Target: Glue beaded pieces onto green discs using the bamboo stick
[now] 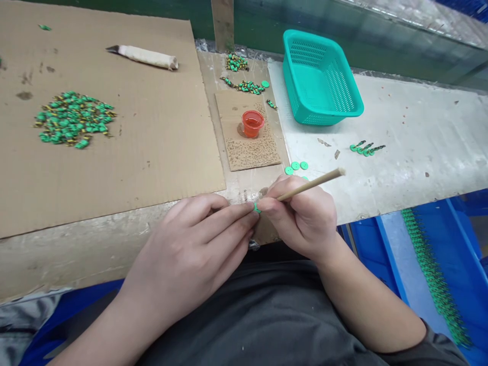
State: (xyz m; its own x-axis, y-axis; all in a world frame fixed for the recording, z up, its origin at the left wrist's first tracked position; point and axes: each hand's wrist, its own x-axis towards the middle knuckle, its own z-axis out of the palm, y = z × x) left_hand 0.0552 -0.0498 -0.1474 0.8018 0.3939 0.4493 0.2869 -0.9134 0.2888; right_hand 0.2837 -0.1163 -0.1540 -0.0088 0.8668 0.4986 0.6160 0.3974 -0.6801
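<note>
Near the table's front edge, my left hand (206,236) has its fingers pressed together, their tips against a small green piece (257,207). Most of that piece is hidden, so its full shape does not show. My right hand (305,216) grips a thin wooden stick (314,184) like a pen, its upper end pointing up and to the right. The stick's lower end disappears behind the fingers, close to the green piece. Just beyond the right hand lie several green buttons (295,165). A small red cup (252,123) with liquid stands on a cardboard square (253,155) farther back.
On the left, a cardboard sheet (163,127) bears a pile of green-and-gold pieces (74,119) and a white-wrapped, dark-tipped tool (147,57). A teal basket (324,109) stands at the back. Several green pieces with dark stems (366,149) lie right; blue trays (453,244) sit below.
</note>
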